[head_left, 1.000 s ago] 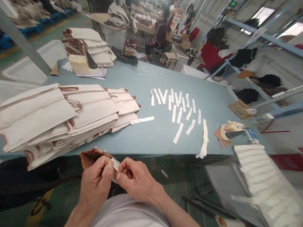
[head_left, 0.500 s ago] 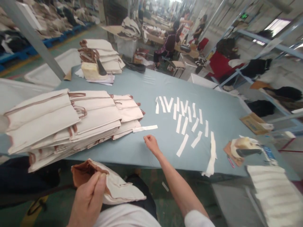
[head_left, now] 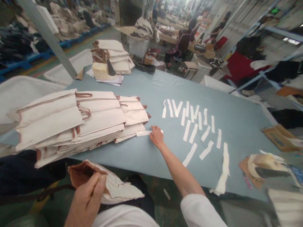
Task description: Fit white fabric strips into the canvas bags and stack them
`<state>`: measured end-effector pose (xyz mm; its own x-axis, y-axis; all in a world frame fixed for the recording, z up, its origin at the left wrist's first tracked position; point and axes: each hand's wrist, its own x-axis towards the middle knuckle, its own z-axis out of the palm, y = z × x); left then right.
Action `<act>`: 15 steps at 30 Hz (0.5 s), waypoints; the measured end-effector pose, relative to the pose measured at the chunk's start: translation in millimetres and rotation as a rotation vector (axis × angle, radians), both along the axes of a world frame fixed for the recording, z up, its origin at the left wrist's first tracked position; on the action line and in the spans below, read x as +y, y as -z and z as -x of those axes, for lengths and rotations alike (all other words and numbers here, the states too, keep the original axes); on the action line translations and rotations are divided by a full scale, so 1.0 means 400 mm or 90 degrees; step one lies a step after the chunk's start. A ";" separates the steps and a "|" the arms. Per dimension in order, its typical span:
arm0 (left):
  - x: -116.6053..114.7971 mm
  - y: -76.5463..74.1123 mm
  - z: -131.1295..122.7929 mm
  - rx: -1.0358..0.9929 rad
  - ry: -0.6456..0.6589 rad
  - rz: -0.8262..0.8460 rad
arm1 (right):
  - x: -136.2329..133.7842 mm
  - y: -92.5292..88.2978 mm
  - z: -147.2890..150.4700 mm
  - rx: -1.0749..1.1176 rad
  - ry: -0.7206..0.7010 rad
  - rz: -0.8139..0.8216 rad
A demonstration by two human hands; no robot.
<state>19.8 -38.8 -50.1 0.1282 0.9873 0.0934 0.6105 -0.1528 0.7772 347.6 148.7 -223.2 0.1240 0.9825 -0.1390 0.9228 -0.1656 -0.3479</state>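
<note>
Two hands are at work over a grey-blue desk point(head_left: 151, 94), and the big pile of cream bags point(head_left: 71, 119) with brown trim on that desk serves here as the landmark. The right hand point(head_left: 156, 136) is stretched out just to the right of the pile, lying on a white strip point(head_left: 144, 133) that rests flat on the desk and touches the lowest bags of the pile; its fingers are bent down onto the end of the strip, but it cannot be told if they pinch it or only press it. The left hand point(head_left: 88, 195) is below the pile, in front of the desk edge and near the person's body, and its fingers with the thumb are pressed together on a single cream bag point(head_left: 111, 186) at its brown open end, so this bag hangs over the lap, not on the desk. Further to the right of the pile, many more white strips point(head_left: 194, 123) lie spread in loose rows on the desk, well apart from the pile. Behind the pile, at the far side of the desk, stands a smaller stack of bags point(head_left: 113, 56). Beyond the desk, far behind the pile, a seated person point(head_left: 182, 44) in dark clothes is at another table.
</note>
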 end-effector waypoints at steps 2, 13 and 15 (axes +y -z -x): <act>0.007 -0.002 -0.010 -0.011 0.004 0.023 | 0.010 -0.008 0.010 -0.004 -0.068 -0.004; 0.042 -0.010 -0.036 -0.048 -0.076 0.026 | -0.045 -0.111 0.020 0.202 -0.031 0.085; 0.054 -0.014 -0.029 -0.032 -0.094 0.025 | -0.061 -0.161 0.034 0.300 0.000 0.089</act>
